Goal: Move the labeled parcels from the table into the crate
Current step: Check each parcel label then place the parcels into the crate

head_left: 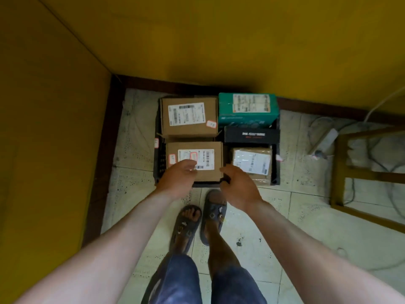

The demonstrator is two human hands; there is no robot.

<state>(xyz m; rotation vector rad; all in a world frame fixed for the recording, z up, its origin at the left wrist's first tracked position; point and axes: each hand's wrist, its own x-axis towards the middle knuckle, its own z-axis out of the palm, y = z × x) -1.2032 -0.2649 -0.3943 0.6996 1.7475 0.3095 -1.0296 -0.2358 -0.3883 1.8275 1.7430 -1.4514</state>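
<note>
I have both hands down over the black crate (160,161), which sits on the floor in the corner. My left hand (177,178) lies on the near edge of a brown parcel (203,159), fingers loosely bent over its white label and wrapped round nothing. My right hand (238,185) is at that same parcel's near right corner with the thumb towards its edge. The fingers curl down out of sight, so I cannot tell whether it is grasping anything.

The parcel between my hands lies flat in the crate, label up. Just beyond my left hand is a second brown parcel (189,117). Tight against my right hand is a tape-wrapped parcel (252,163), which crowds the gap where those fingers go. Beyond that parcel lie a black box (252,134) and a green box (248,109).

Below my wrists are my own feet in grey sandals (186,227), toes near the crate's front wall. Well off past my right hand stand a wooden frame (339,167) and a power strip (324,141) with loose cables. The floor (306,216) is pale speckled tile, with a dark skirting (107,139) and yellow walls (197,40).
</note>
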